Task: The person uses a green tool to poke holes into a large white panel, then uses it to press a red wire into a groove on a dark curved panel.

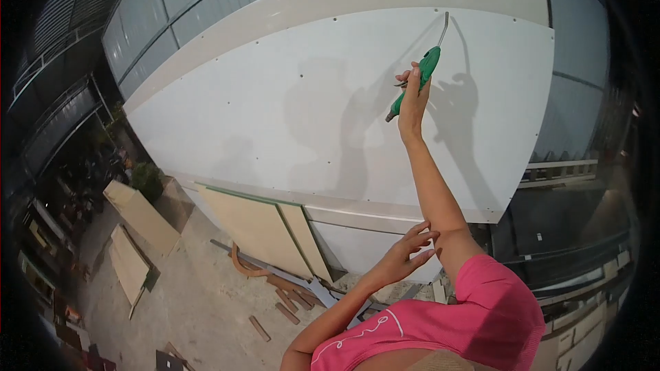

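Note:
My right hand point(414, 99) is raised high in front of a large white panel point(261, 110), fingers wrapped round a green air blow gun point(427, 65). The gun's thin metal nozzle reaches up to the panel's top edge, its bent tip near a screw head. A small lever sticks out beside my fingers, and a metal fitting shows at the gun's lower end. Lower down, my left hand point(404, 254) has its fingers apart, with the fingertips right at my right elbow. It holds nothing.
Pale boards with green edges point(251, 223) lean against the panel's lower part. Wood offcuts point(285, 306) and a curved brown piece point(244, 264) lie on the concrete floor point(213, 302). More boards point(141, 216) stand at left. Dark stacked material point(557, 233) is at right.

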Demonstrator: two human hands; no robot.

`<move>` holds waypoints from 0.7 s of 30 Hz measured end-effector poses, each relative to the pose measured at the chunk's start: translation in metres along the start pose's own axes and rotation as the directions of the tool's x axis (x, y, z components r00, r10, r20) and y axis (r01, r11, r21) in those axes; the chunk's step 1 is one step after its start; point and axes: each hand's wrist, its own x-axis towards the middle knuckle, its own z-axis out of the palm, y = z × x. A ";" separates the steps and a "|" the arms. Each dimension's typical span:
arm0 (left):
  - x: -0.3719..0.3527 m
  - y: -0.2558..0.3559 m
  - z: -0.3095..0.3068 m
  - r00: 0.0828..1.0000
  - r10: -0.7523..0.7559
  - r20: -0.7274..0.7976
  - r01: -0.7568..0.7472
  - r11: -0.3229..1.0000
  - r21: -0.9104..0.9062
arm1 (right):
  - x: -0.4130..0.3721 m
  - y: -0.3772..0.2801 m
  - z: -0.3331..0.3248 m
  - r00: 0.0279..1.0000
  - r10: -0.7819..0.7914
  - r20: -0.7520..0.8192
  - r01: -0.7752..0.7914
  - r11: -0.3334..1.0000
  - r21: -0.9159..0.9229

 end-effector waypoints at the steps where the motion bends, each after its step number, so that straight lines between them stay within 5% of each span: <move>1: 0.001 0.001 0.001 1.000 0.005 0.017 -0.005 1.000 0.001 | 0.002 -0.003 -0.004 1.000 -0.030 -0.009 0.030 1.000 -0.002; 8: 0.013 0.006 0.009 0.999 0.024 0.042 -0.022 0.999 -0.045 | 0.039 -0.023 -0.040 0.963 -0.191 -0.192 0.210 0.975 0.080; 13: 0.025 0.010 0.015 0.997 0.055 0.061 -0.053 0.998 -0.042 | 0.062 -0.026 -0.061 0.957 -0.088 -0.277 0.125 0.985 0.117; 18: 0.031 0.005 0.015 0.995 0.084 0.059 -0.086 0.996 0.029 | 0.081 0.001 -0.093 0.979 -0.066 -0.192 0.091 0.988 0.124; 21: 0.032 -0.010 0.015 0.987 0.159 -0.004 -0.159 0.986 0.043 | 0.084 0.020 -0.105 0.954 -0.266 -0.138 0.278 0.957 0.077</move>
